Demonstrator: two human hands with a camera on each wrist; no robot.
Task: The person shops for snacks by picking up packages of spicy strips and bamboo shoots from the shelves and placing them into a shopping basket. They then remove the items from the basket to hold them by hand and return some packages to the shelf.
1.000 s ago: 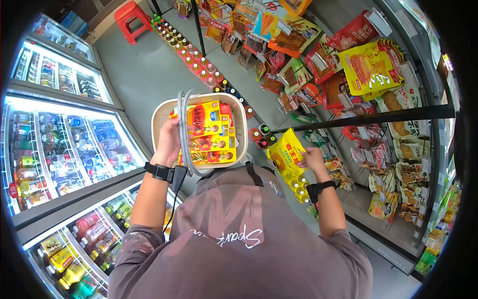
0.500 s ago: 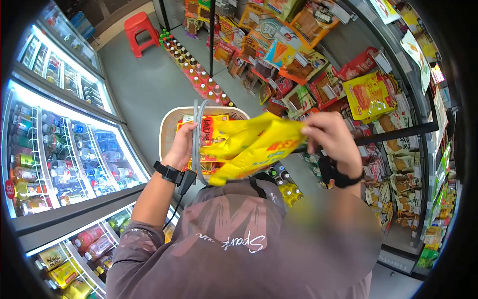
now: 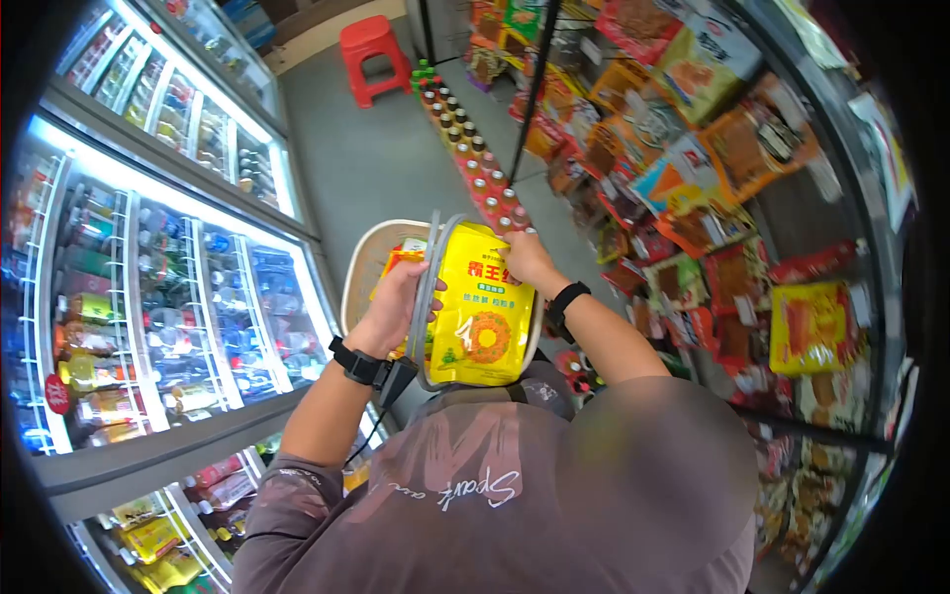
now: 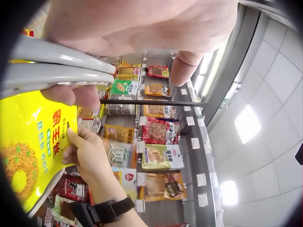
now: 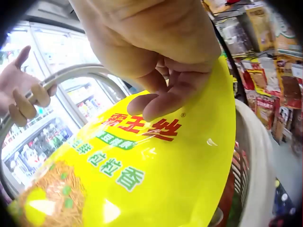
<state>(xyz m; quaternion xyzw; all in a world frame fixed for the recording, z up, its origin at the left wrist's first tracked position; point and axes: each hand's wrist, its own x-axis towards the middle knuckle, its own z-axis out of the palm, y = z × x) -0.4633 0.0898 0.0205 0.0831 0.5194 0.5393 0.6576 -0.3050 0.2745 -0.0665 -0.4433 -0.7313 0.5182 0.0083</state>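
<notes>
My left hand (image 3: 399, 302) grips the grey handles (image 3: 427, 297) of a cream basket (image 3: 358, 269); in the left wrist view its fingers curl round the two handle bars (image 4: 57, 66). A yellow snack bag (image 3: 482, 312) is at the basket's right side, its printed front up. My right hand (image 3: 526, 259) pinches the bag's top edge. In the right wrist view thumb and fingers (image 5: 165, 97) hold the bag (image 5: 180, 165) above the basket's rim (image 5: 258, 161). Red and yellow packs (image 3: 404, 255) show partly in the basket; the bag hides the rest.
Lit drink fridges (image 3: 178, 287) line the left side. Racks of hanging snack packs (image 3: 693, 218) stand on the right behind a black frame. Beyond the basket, a row of bottles (image 3: 465, 148) runs along the floor towards a red stool (image 3: 374, 59).
My right hand has brought the yellow bag leftwards from beside the rack to the basket, and its printed front now lies flatter. My left hand still grips the handles. The view has turned.
</notes>
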